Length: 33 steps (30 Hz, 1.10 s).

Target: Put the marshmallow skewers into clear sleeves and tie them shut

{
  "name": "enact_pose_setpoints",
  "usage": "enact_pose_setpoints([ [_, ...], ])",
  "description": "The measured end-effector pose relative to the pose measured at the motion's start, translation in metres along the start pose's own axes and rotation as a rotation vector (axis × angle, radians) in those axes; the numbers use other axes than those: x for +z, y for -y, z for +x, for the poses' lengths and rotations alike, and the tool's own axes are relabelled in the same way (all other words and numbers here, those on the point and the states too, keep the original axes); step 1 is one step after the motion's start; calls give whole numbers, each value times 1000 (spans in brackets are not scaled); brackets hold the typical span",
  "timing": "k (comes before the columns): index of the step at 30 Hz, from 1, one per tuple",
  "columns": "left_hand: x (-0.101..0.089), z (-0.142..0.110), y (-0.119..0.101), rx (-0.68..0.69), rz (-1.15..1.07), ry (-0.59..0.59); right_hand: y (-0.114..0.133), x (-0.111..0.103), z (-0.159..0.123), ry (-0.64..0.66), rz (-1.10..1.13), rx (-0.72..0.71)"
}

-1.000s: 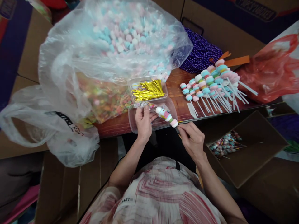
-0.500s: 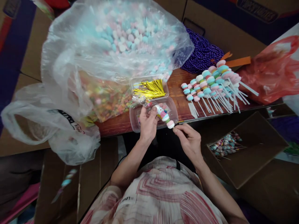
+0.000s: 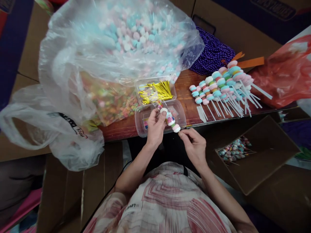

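My left hand (image 3: pixel 156 127) is closed around the upper part of a marshmallow skewer (image 3: pixel 171 121), with the thumb on top. White and pink pieces with a green one between them show on it, inside a clear wrapper with colourful print. At its lower end, just under the last marshmallow, my right hand (image 3: pixel 193 142) pinches with thumb and forefinger; the stick is hidden there. Behind my left hand lies a clear plastic tray (image 3: pixel 181 111) with printed wrappers. Gold twist ties (image 3: pixel 160 91) fill a second tray beyond it.
Several unwrapped marshmallow skewers (image 3: pixel 220 87) lie at the table's right. A big clear bag of marshmallows (image 3: pixel 136 35) and a bag of coloured candies (image 3: pixel 114 105) stand behind left. Below right is an open cardboard box (image 3: pixel 264 155) holding finished sticks. A red bag (image 3: pixel 286 74) sits far right.
A blurred candy stick over the lower left has gone from view. My right hand has shifted slightly left and up, still at the skewer's lower end; the left keeps its grip.
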<state>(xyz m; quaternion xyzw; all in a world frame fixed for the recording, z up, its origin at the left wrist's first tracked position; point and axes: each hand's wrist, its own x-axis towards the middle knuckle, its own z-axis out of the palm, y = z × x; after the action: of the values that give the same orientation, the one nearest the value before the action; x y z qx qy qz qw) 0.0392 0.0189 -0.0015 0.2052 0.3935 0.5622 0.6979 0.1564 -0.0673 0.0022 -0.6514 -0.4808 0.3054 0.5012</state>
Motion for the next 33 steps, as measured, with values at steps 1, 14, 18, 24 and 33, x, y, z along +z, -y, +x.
enact_pose_setpoints([
  [1,0,0,0,-7,15,-3,1,2,1,-18,-55,-71],
  [14,-2,3,-6,-29,7,45,-7,4,9,67,214,263],
  [18,-1,0,-2,-24,71,91,-1,8,9,31,62,88],
  [24,-5,0,-10,-114,89,170,1,18,8,-108,-271,-372],
  [33,-11,-3,-22,-248,54,270,0,22,21,-35,-76,-292],
])
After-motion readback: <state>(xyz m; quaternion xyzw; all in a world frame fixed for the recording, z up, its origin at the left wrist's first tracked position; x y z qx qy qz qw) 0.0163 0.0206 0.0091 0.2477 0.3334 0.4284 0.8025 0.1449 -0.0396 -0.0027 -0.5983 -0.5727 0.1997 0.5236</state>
